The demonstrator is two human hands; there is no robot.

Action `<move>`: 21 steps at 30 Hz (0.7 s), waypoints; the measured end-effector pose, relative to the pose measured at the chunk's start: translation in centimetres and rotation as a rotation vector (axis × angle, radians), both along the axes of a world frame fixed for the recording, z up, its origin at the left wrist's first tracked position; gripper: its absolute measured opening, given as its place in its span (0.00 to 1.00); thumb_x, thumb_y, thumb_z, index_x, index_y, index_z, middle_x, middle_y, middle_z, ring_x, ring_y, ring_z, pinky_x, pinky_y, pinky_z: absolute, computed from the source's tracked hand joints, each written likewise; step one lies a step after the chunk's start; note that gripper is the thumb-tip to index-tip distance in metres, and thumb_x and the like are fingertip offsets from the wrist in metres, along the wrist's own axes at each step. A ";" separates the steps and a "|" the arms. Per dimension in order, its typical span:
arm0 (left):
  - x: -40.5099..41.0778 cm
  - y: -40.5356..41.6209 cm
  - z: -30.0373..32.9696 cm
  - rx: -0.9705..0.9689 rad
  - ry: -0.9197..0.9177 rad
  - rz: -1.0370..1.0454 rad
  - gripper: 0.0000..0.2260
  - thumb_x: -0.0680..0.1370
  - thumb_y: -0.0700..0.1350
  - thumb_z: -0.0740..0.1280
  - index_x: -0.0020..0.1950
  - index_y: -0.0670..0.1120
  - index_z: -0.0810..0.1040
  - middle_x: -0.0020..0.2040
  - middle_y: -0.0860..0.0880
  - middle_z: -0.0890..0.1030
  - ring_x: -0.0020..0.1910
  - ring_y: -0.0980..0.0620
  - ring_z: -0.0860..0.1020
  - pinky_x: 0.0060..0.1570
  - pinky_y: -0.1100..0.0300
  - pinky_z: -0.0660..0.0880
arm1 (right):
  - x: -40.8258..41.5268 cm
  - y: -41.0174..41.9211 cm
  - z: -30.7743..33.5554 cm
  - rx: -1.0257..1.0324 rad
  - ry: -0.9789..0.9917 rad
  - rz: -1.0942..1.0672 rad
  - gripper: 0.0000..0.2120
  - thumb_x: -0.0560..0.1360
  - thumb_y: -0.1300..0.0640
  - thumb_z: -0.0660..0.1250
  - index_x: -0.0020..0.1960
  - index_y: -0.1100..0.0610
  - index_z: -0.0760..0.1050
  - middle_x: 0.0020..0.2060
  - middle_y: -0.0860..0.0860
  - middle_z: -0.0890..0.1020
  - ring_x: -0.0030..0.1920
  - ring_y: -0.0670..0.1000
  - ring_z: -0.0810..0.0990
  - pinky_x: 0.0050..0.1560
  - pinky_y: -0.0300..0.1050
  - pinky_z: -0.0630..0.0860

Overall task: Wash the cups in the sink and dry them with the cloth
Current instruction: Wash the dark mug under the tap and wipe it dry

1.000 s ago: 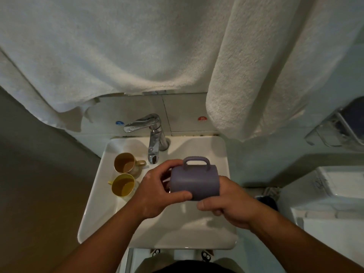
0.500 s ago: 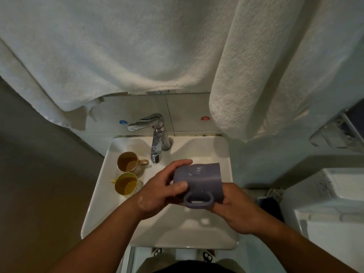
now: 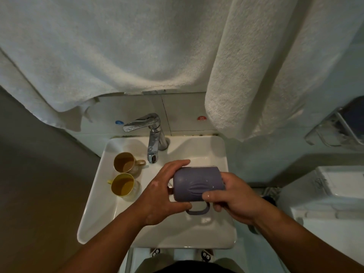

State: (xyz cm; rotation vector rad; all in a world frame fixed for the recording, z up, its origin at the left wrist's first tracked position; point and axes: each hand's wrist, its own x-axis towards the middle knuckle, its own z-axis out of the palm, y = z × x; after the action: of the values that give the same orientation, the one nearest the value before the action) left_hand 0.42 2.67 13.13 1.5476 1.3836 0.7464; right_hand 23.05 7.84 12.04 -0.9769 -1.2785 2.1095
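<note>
Both hands grip purple cup (image 3: 198, 184) | left hand (image 3: 163, 196) | right hand (image 3: 234, 200) | no legible writing

I hold the mug (image 3: 198, 184) on its side above the sink (image 3: 94, 194), between my hands. My left hand (image 3: 163, 196) is at the mug's left end; my right hand (image 3: 234, 200) is at its right end. The mug's handle (image 3: 199, 210) points toward me, on the near side. The tap (image 3: 152, 138) stands at the back of the sink, behind my left hand. Two cups sit inside the sink along its left side, upright: the far cup (image 3: 126, 162) just left of the tap's spout, the near cup (image 3: 123, 185) directly in front of it, touching or nearly so. Towels (image 3: 98, 46) hang above and behind the sink.
</note>
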 end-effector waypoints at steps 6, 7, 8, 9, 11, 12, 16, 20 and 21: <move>-1.1 0.2 1.0 -0.464 -0.405 0.121 0.30 0.72 0.63 0.71 0.72 0.58 0.70 0.64 0.48 0.79 0.57 0.42 0.83 0.48 0.45 0.83 | 0.1 -0.2 0.7 0.415 -0.275 0.109 0.24 0.71 0.67 0.76 0.58 0.43 0.79 0.52 0.40 0.86 0.52 0.43 0.84 0.55 0.38 0.79; -1.0 0.4 1.1 -0.473 -0.415 0.149 0.25 0.74 0.61 0.70 0.69 0.55 0.73 0.62 0.47 0.80 0.56 0.42 0.83 0.49 0.43 0.83 | -0.1 -0.4 0.7 0.430 -0.292 0.139 0.24 0.72 0.66 0.75 0.59 0.41 0.78 0.53 0.38 0.85 0.54 0.42 0.84 0.56 0.36 0.78; -0.8 0.5 1.1 -0.467 -0.416 0.180 0.22 0.74 0.58 0.70 0.66 0.54 0.76 0.60 0.47 0.81 0.56 0.42 0.83 0.49 0.43 0.83 | -0.3 -0.6 0.7 0.436 -0.302 0.158 0.24 0.73 0.65 0.75 0.59 0.40 0.78 0.54 0.37 0.84 0.55 0.40 0.83 0.57 0.35 0.77; -0.6 0.7 1.1 -0.447 -0.415 0.207 0.20 0.73 0.56 0.71 0.64 0.53 0.77 0.59 0.48 0.82 0.55 0.42 0.84 0.50 0.42 0.83 | -0.4 -0.8 0.6 0.442 -0.309 0.162 0.24 0.73 0.65 0.74 0.60 0.41 0.77 0.55 0.36 0.84 0.56 0.40 0.83 0.57 0.35 0.76; -0.5 0.7 1.0 -0.370 -0.396 0.227 0.19 0.72 0.54 0.75 0.62 0.55 0.79 0.58 0.51 0.81 0.56 0.44 0.83 0.49 0.43 0.83 | -0.6 -0.8 0.6 0.436 -0.298 0.142 0.25 0.72 0.68 0.73 0.63 0.45 0.78 0.55 0.40 0.85 0.55 0.42 0.83 0.57 0.39 0.78; -0.6 0.6 0.9 -0.317 -0.363 0.225 0.20 0.72 0.53 0.77 0.63 0.56 0.78 0.59 0.52 0.81 0.56 0.46 0.83 0.48 0.45 0.83 | -0.7 -0.7 0.7 0.392 -0.268 0.131 0.26 0.71 0.70 0.73 0.63 0.46 0.78 0.54 0.42 0.85 0.53 0.44 0.84 0.54 0.42 0.80; -0.6 0.0 0.7 -0.130 -0.241 0.161 0.27 0.70 0.49 0.81 0.66 0.60 0.76 0.61 0.57 0.78 0.58 0.51 0.82 0.48 0.54 0.83 | -0.9 -0.5 1.0 0.134 -0.101 0.121 0.30 0.68 0.68 0.74 0.67 0.52 0.75 0.53 0.51 0.84 0.42 0.49 0.82 0.34 0.43 0.77; -0.7 -0.1 0.5 -0.064 -0.128 0.143 0.34 0.67 0.48 0.82 0.67 0.63 0.70 0.63 0.62 0.75 0.61 0.55 0.79 0.50 0.57 0.82 | 0.0 0.2 0.5 -0.102 0.100 0.078 0.33 0.64 0.69 0.73 0.68 0.56 0.74 0.53 0.55 0.83 0.37 0.46 0.78 0.28 0.37 0.69; -0.7 -0.1 0.4 -0.058 -0.110 0.156 0.36 0.67 0.46 0.82 0.68 0.63 0.69 0.64 0.60 0.75 0.60 0.55 0.79 0.50 0.58 0.82 | 0.3 0.5 0.6 -0.108 0.101 0.062 0.31 0.64 0.69 0.73 0.66 0.56 0.76 0.51 0.55 0.83 0.36 0.46 0.77 0.27 0.37 0.69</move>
State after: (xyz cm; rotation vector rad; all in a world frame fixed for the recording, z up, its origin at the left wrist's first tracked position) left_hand -0.33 2.57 13.50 1.3449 1.4431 0.8651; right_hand 23.32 8.29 12.67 -0.8725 -1.1701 2.2652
